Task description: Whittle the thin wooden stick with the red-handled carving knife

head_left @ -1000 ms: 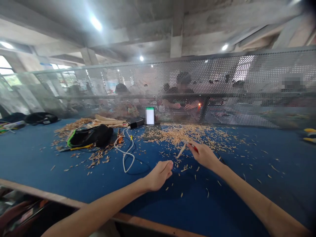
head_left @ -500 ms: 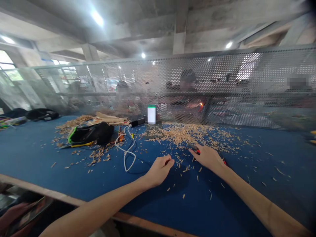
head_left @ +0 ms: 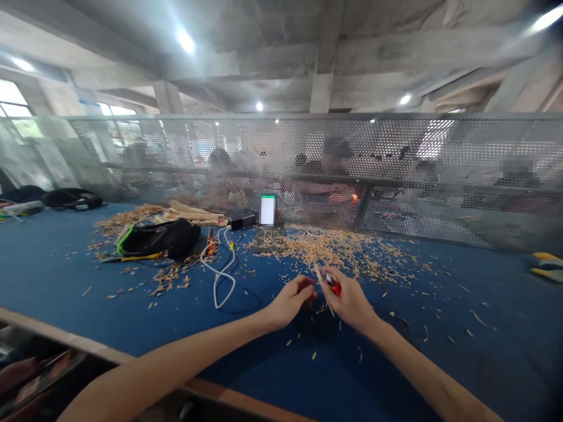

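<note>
My left hand (head_left: 291, 302) is above the blue tabletop, its fingers curled in and the thumb bent towards them. What it pinches, if anything, is hidden by the fingers. Close by on its right, my right hand (head_left: 349, 302) is closed around a red-handled knife (head_left: 336, 288). Only a short red and grey part of the knife shows near the thumb and index finger; the rest is covered. The two hands nearly meet, with a small gap visible between their fingertips. Behind them lies a wide scatter of pale wood shavings (head_left: 334, 249).
Left of the hands lie a looped white cable (head_left: 219, 272), a black bag with green trim (head_left: 160, 237) and pale wood strips (head_left: 193, 212). A phone-like bright screen (head_left: 268, 210) stands by the perforated metal partition (head_left: 281, 146). A yellow-handled tool (head_left: 548, 266) lies far right.
My right hand has lifted the knife from the shavings and come left, close to my left hand. The left hand's fingers have opened slightly. The view has tilted up and turned a little right.
</note>
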`<state>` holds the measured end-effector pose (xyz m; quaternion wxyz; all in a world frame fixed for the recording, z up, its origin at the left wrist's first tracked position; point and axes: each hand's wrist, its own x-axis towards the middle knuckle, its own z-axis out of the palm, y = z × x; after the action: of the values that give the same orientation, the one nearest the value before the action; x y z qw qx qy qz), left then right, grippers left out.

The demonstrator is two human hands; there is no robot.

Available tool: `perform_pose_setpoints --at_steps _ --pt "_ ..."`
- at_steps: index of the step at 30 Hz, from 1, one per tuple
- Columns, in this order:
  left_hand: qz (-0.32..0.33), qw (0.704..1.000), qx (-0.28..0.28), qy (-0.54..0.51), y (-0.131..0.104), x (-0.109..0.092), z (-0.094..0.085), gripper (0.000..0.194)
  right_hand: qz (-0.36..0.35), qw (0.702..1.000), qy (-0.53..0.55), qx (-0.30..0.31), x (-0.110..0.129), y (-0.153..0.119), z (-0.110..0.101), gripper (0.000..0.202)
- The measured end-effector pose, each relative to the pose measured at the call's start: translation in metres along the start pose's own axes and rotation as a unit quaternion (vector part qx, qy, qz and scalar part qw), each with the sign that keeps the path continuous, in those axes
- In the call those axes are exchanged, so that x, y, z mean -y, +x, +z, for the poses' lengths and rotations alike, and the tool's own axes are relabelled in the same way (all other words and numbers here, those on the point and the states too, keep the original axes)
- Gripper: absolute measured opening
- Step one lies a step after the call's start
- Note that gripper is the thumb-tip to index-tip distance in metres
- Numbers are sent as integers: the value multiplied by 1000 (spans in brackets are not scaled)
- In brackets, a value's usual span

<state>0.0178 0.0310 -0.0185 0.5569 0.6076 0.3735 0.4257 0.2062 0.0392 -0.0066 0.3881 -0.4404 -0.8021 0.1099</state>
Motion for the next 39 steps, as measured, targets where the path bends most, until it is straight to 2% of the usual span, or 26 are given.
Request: perform_pose_setpoints --at_steps 3,7,11,14,16,18,23,28,33,39 --pt "26 998 -8 -49 1 -2 2 59 -48 999 26 -2 19 -11 12 30" --pt "49 996 -37 -72 -10 -8 -3 63 -119 992 28 -31 28 -23 27 31" --pt "12 990 -94 -106 -12 -6 -6 65 -162 987 -14 7 29 -29 28 34" --pt "-67 982 -69 -160 -10 -5 -8 67 -150 987 -42 34 29 -30 25 30" --pt "-114 978 -32 -171 -10 -5 -10 68 -133 990 -49 27 29 -29 24 25" --pt "-131 977 -10 -165 -11 -6 -12 68 -118 991 -55 16 30 -29 24 21" --pt "-131 980 17 -152 -15 -8 -14 64 -100 993 -69 8 28 -28 26 22" --pt "-134 981 40 -132 -18 -13 -14 59 -83 993 -79 0 17 -30 31 24" --pt "-126 985 58 -106 -19 -14 -14 62 -70 993 -89 -22 9 -30 30 25" --pt "-96 989 69 -88 -18 -13 -12 65 -49 995 -85 -19 7 -29 25 28"
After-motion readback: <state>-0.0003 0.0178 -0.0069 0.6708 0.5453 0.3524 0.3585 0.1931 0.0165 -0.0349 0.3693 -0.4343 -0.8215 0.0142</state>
